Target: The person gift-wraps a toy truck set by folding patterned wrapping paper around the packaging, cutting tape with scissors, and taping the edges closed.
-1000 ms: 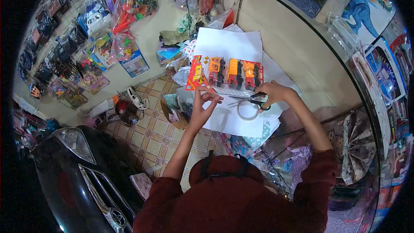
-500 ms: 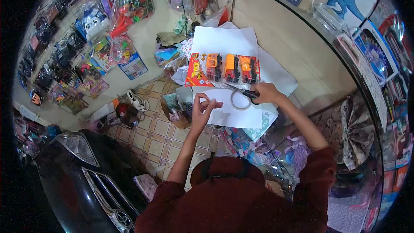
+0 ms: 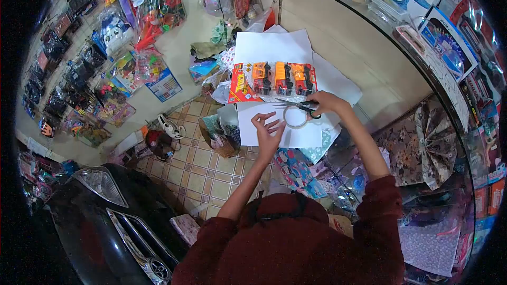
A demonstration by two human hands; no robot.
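My right hand [image 3: 328,104] is closed around the black handles of a pair of scissors [image 3: 305,107], whose blades point left. Just below the blades is a roll of tape [image 3: 285,117], seen as a pale ring over white paper [image 3: 257,110]. My left hand [image 3: 269,131] is on the roll's left side, fingers bent and apart; whether its thumb touches the roll is unclear. Beyond both hands lies a red and yellow toy truck pack [image 3: 284,79] with three orange trucks under clear plastic. Another white sheet [image 3: 274,45] extends behind the pack.
An open carton [image 3: 224,148] with wrapped items stands left of the paper. Bagged goods [image 3: 317,174] lie below it. A glass counter [image 3: 364,26] curves along the right. The black car front [image 3: 100,221] is at lower left, and packaged toys [image 3: 119,29] hang on the wall.
My left hand has moved right and closer to the tape roll, its fingers spreading more. The scissors stay in my right hand, and the view has shifted slightly.
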